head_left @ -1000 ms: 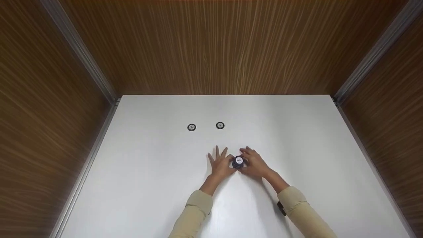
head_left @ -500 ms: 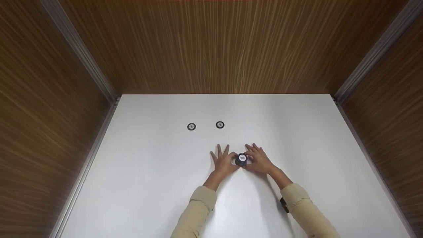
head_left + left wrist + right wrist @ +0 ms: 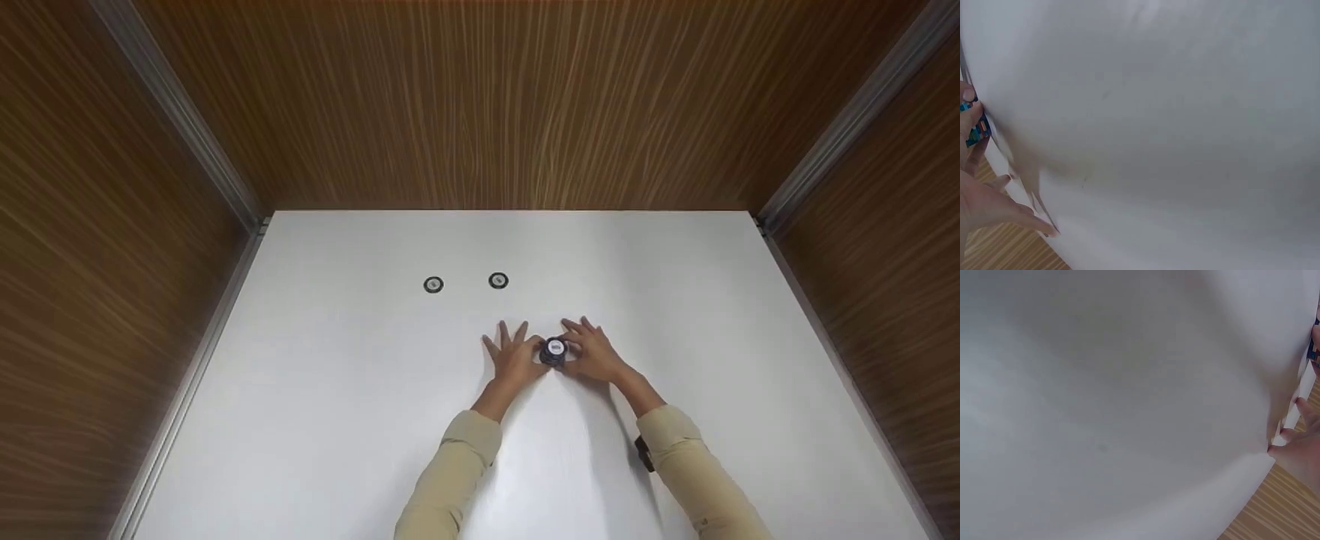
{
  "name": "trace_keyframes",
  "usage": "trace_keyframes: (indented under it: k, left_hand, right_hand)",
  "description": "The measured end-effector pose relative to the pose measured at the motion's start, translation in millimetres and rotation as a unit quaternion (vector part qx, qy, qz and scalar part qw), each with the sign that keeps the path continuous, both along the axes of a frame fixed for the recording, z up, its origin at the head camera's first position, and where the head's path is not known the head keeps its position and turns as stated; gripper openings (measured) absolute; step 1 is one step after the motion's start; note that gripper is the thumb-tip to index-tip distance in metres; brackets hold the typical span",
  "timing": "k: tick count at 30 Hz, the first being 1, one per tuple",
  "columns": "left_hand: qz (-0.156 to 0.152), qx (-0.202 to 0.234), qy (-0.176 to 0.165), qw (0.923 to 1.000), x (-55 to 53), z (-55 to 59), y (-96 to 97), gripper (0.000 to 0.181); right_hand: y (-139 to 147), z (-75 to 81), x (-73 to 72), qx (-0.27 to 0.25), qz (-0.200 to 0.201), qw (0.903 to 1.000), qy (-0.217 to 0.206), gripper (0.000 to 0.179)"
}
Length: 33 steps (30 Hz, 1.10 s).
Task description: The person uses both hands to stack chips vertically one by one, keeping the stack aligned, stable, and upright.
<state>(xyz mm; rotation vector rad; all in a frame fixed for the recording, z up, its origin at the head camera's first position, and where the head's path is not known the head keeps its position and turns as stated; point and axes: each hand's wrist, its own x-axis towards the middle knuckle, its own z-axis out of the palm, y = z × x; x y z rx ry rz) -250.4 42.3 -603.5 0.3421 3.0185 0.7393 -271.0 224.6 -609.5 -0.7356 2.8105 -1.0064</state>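
Observation:
A short stack of dark poker chips (image 3: 553, 351) with a white centre on top stands on the white table, between both hands. From the left, my left hand (image 3: 517, 361) pinches it between thumb and index finger, its other fingers spread out. On the opposite side my right hand (image 3: 596, 356) pinches the stack the same way, other fingers extended forward. In the left wrist view the chips' striped blue, orange and green edges (image 3: 978, 128) show at the left margin. Only a sliver of the stack (image 3: 1314, 349) appears in the right wrist view.
Two single chips lie flat farther back on the white table (image 3: 337, 360): one at the left (image 3: 433, 285), one nearer the middle (image 3: 499, 280). Brown wood-grain panels (image 3: 480, 105) enclose the back and both sides.
Both hands have slid the stack a little to the right and farther back across the table, keeping their pinch on it. The two single chips keep their places.

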Motion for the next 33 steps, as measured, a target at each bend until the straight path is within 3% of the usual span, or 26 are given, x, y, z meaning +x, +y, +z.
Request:
trace_keyframes:
  k: [5, 10, 15, 20, 23, 26, 33]
  left_hand:
    - [-0.017, 0.003, 0.013, 0.9998, -1.8, 1.1, 2.5, 0.039]
    - [-0.045, 0.013, -0.012, 0.9988, -5.8, 4.3, -6.5, 0.037]
    - [-0.055, 0.003, -0.032, 0.9980, -22.2, 11.9, -22.1, 0.030]
    - [-0.041, -0.048, -0.039, 0.9972, -42.4, 15.3, -32.7, 0.042]
    - [-0.038, -0.083, -0.059, 0.9941, -51.7, 14.5, -39.4, 0.053]
    - [-0.033, -0.108, -0.055, 0.9921, -60.1, 11.7, -46.6, 0.057]
    - [-0.018, -0.153, -0.041, 0.9872, -65.0, 2.1, -60.4, 0.053]
  right_hand:
    - [5.1, -1.6, 1.5, -0.011, -0.005, 0.9999, 0.012, 0.043]
    - [3.8, -1.8, 2.5, -0.019, -0.007, 0.9997, 0.016, 0.044]
    - [2.4, -2.3, 2.1, -0.011, -0.013, 0.9998, 0.009, 0.044]
    - [3.4, -1.5, 4.7, -0.010, -0.013, 0.9999, -0.004, 0.045]
    - [2.9, -2.2, 6.4, -0.010, -0.007, 0.9999, -0.006, 0.044]
    - [-0.1, -2.7, 7.8, -0.016, -0.002, 0.9999, -0.002, 0.043]
    - [-6.9, -7.1, 12.0, -0.016, 0.013, 0.9998, 0.003, 0.043]
